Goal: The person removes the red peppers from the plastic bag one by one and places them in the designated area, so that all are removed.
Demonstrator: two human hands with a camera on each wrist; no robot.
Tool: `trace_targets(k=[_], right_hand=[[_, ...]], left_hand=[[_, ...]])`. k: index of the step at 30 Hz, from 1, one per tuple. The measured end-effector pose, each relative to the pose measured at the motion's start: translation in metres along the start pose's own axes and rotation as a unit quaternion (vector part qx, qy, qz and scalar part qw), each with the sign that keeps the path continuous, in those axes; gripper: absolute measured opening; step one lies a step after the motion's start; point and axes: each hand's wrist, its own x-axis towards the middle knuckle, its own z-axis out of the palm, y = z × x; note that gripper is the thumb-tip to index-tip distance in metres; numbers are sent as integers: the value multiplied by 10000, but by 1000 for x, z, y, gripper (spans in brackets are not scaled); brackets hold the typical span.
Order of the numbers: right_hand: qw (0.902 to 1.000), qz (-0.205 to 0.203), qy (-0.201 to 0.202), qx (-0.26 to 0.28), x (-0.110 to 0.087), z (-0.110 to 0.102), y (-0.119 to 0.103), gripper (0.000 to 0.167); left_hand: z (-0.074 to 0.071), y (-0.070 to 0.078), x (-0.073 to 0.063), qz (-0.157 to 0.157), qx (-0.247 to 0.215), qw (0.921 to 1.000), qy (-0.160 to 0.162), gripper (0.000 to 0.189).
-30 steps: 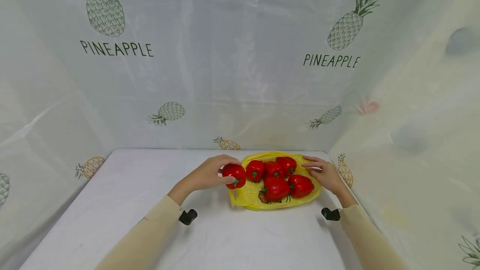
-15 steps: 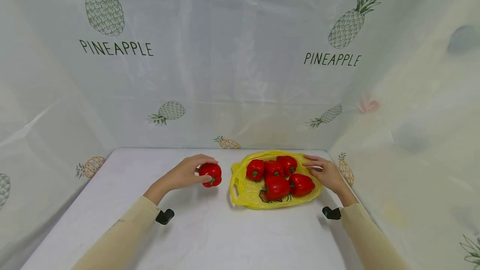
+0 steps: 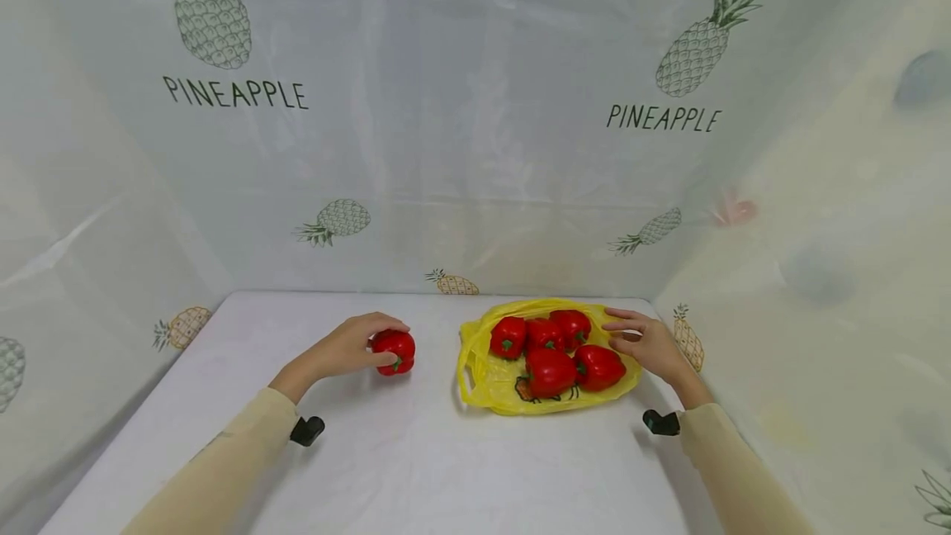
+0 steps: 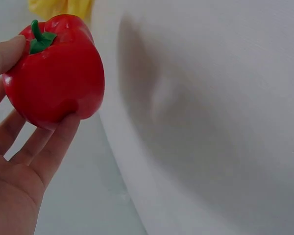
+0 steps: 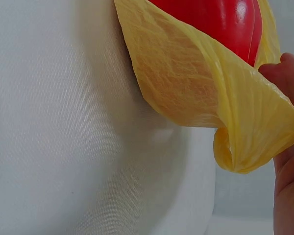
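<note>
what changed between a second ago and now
The left hand carried one red pepper out of the yellow bag and leftward across the table, keeping its grip on it throughout. The right hand stayed on the bag's right edge, and the five peppers left in the bag did not move.

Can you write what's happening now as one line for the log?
left hand: holds red pepper | right hand: holds yellow bag edge | in bag: five peppers
</note>
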Motion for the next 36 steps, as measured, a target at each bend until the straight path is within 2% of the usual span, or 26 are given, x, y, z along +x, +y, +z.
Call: trace_targets(k=[9,14,22,28,36], right_hand=[[9996,28,-127,253,-5,-2,-2,30],[9998,-120,72,145,-4,1,0,29],[9965,-548,613,137,-2,11,8,28],[9956,-640,654,214,-3,12,9,27],[9959,-617,634,168,-3,11,7,26]], left_hand=[[1,-12,-9,16,-65,9999,-116,45],[1,-17,-8,63,-5,10000,-71,46],[1,-21,-9,-120,-54,9998,-162,47],[0,-27,-8,-119,-123,9997,-194,49],[-3,-24,-5,-93,-163,9996,-226,47]])
